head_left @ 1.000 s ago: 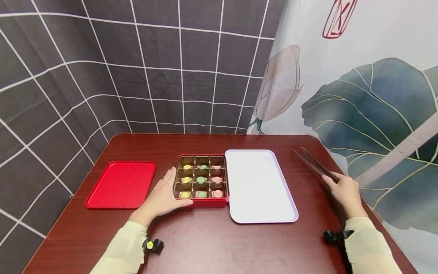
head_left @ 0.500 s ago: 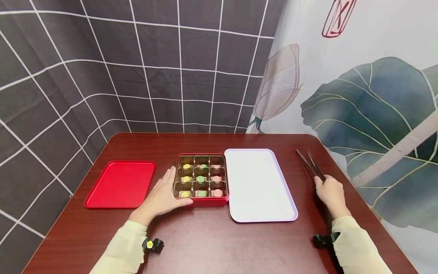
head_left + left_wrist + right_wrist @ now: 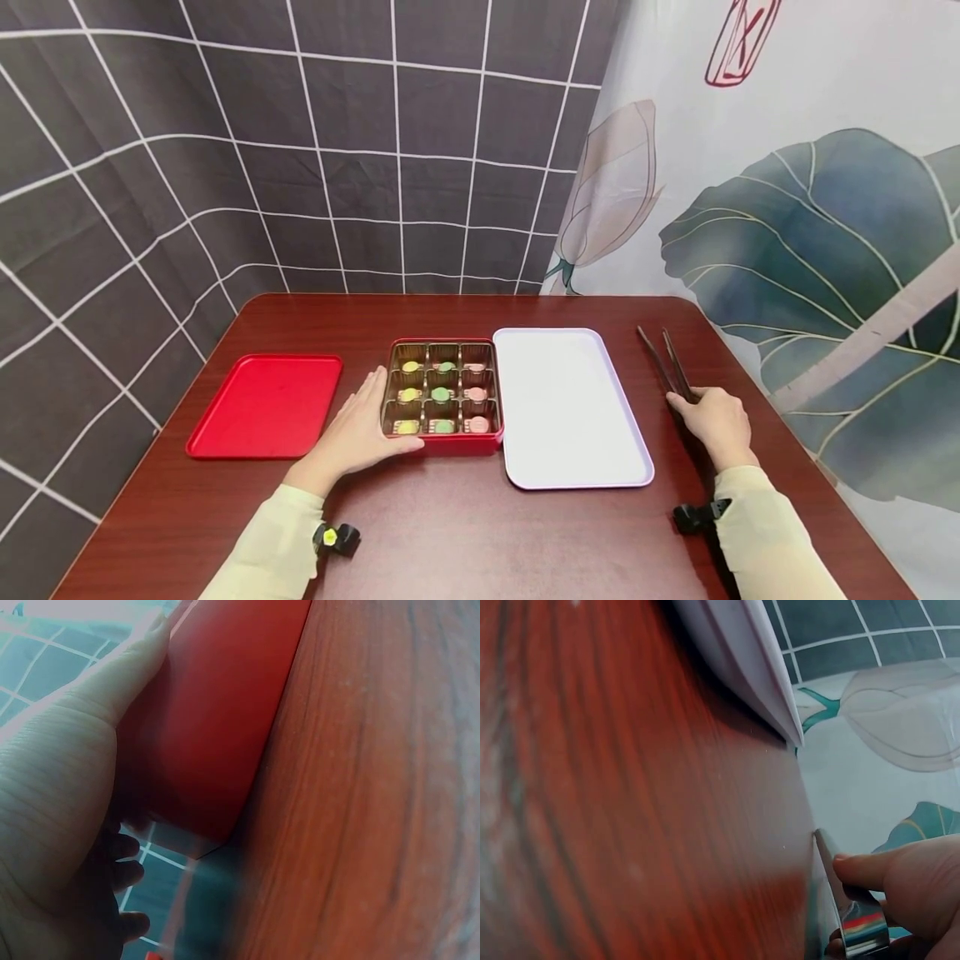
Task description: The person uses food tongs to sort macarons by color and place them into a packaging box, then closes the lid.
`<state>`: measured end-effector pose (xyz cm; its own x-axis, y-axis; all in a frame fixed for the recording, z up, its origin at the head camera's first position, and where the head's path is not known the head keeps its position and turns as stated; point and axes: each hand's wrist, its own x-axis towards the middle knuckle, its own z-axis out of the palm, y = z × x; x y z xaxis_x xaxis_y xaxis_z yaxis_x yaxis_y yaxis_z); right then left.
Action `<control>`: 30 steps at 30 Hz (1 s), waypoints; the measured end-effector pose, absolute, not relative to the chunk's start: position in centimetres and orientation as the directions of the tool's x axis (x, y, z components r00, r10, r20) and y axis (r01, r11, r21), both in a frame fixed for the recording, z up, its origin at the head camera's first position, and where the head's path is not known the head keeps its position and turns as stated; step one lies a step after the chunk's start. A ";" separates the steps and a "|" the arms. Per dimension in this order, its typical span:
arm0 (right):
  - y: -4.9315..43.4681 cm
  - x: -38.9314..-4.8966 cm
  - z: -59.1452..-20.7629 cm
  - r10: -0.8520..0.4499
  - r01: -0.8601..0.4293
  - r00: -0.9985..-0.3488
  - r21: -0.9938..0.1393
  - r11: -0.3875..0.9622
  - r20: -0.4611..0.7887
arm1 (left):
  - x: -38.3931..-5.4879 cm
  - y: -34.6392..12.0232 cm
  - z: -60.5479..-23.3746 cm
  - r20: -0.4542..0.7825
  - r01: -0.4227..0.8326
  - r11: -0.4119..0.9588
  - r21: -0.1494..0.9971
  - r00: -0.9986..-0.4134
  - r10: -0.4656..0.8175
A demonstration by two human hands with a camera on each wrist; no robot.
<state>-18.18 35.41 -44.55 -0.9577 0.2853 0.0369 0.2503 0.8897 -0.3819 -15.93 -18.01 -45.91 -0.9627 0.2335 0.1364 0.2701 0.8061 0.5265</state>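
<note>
My left hand [image 3: 354, 437] lies at the near left corner of a red box [image 3: 459, 447]. Its straight fingers run along the box's left side and the thumb rests against the front. Inside, a gold divided insert holds small round pieces: yellow ones [image 3: 408, 394] on the left, green ones [image 3: 440, 394] in the middle, pink ones [image 3: 475, 394] on the right. On the right of the table my right hand [image 3: 716, 425] grips metal tongs [image 3: 678, 365], whose two tips stand apart and point away from me. The right wrist view shows the thumb on the shiny tongs [image 3: 866, 930].
A white tray [image 3: 573, 408] stands right beside the box, between it and the tongs. Farther left lies a flat red tray or lid [image 3: 266, 406]. The wooden table [image 3: 525, 542] meets a dark gridded cloth [image 3: 345, 167] behind and a flower-printed cloth [image 3: 810, 250] at right.
My right hand has moved left with the tongs, nearer the white tray, and the tongs' direction has turned a little. My left hand and the box have stayed put.
</note>
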 end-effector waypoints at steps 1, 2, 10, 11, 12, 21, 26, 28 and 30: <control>35.4 -18.2 -44.6 0.288 0.255 -0.957 -0.382 0.888 0.032 | -15.9 -18.0 -45.9 0.137 0.270 0.806 0.527 -0.963 0.233; 35.5 -18.3 -44.6 0.290 0.258 -0.957 -0.382 0.887 0.028 | -15.9 -18.0 -45.9 0.138 0.270 0.806 0.526 -0.963 0.232; 35.5 -18.5 -45.0 0.306 0.268 -0.952 -0.409 0.872 0.029 | -15.8 -18.0 -45.9 0.124 0.254 0.805 0.536 -0.967 0.223; 35.5 -18.5 -45.0 0.309 0.271 -0.951 -0.410 0.871 0.029 | -15.8 -18.0 -46.0 0.125 0.255 0.806 0.534 -0.967 0.223; 35.5 -18.6 -45.1 0.312 0.274 -0.950 -0.409 0.870 0.027 | -15.8 -18.0 -46.0 0.126 0.255 0.806 0.534 -0.967 0.222; 35.6 -18.4 -45.3 0.342 0.326 -0.939 -0.393 0.860 -0.031 | -15.9 -18.0 -46.1 0.134 0.264 0.806 0.530 -0.965 0.227; 35.7 -18.4 -45.6 0.342 0.322 -0.940 -0.405 0.856 -0.025 | -15.8 -17.9 -46.0 0.131 0.264 0.807 0.528 -0.964 0.229; 35.8 -18.4 -45.6 0.340 0.318 -0.940 -0.411 0.854 -0.022 | -15.8 -17.9 -45.9 0.129 0.263 0.808 0.528 -0.965 0.230; 35.8 -18.3 -45.5 0.337 0.313 -0.941 -0.418 0.853 -0.018 | -15.8 -17.9 -45.8 0.127 0.263 0.807 0.530 -0.965 0.231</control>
